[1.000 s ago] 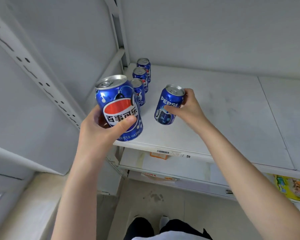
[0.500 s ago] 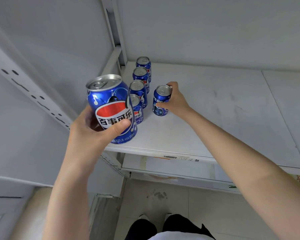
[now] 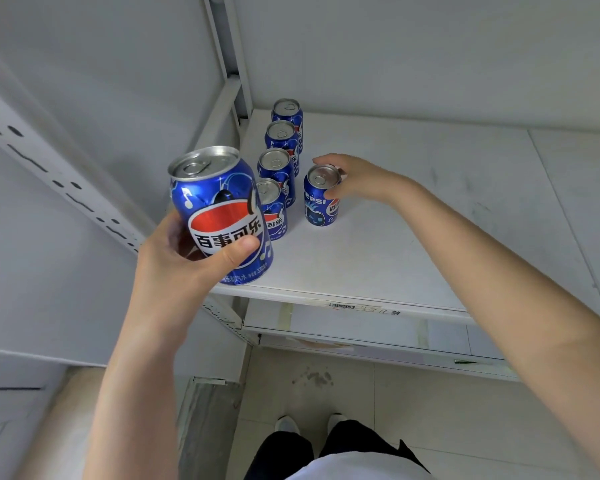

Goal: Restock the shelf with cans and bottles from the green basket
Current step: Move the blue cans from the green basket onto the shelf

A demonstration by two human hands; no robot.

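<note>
Moved: first can (image 3: 321,206) down onto shelf (image 3: 430,220), right hand (image 3: 364,180) curled round it; left hand (image 3: 174,271) grips second can (image 3: 219,209) at shelf front.

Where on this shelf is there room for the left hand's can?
The shelf is bare in front of the single can that the right hand holds, out to the front edge, and across everything right of that hand. The left side is crowded: a row of four cans lines it.

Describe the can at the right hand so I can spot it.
On the white metal shelf, four blue aluminium cans line the left edge. The fifth blue can stands alone right of that row, the right hand's fingers round it, Latin PEPSI lettering showing.
</note>
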